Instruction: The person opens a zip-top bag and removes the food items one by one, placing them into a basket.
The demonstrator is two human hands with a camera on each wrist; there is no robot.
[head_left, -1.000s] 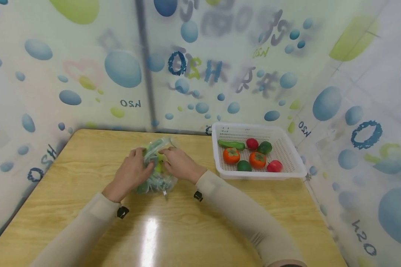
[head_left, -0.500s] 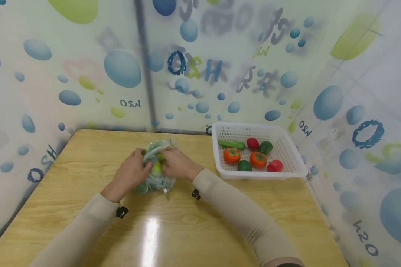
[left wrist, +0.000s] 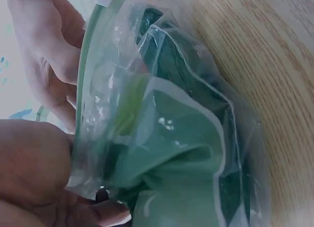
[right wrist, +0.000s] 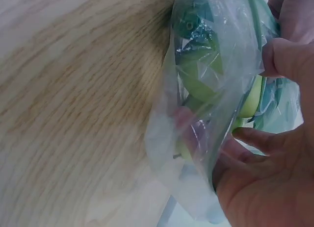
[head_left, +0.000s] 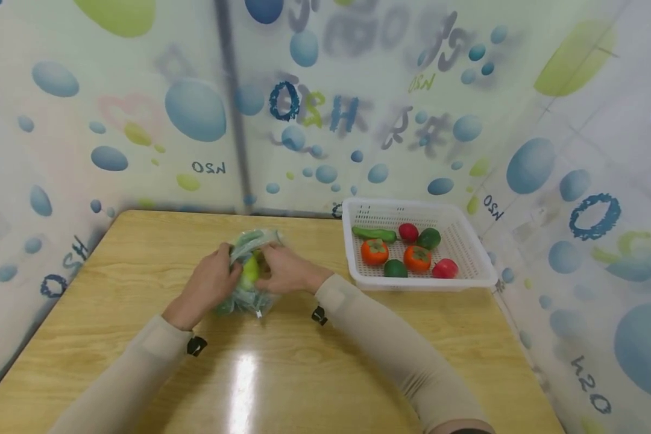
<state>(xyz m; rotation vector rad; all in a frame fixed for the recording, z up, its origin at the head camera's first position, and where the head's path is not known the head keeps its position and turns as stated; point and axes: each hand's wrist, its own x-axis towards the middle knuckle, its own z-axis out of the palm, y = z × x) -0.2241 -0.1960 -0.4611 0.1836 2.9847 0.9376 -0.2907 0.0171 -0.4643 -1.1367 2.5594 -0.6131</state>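
A clear zip-top bag with a green seal strip lies on the table, its mouth held apart between both hands. Through the plastic show a dark green vegetable and smooth yellow-green fruit; one yellow-green fruit shows in the mouth. My left hand grips the bag's left side, thumb curled over the edge. On the other side, my right hand holds the rim, its thumb against the outside near the seal and some fingers inside, seen through the film in the right wrist view. The bag hides part of the fingers.
At the back right of the wooden table stands a white perforated basket. Inside are two orange persimmons, a long green vegetable, red items and round dark green ones. A patterned wall runs behind.
My right fingers have moved from the rim down into the bag's mouth, and the hand has spread. The yellow-green fruit shows more plainly. My left hand keeps nearly the same place.
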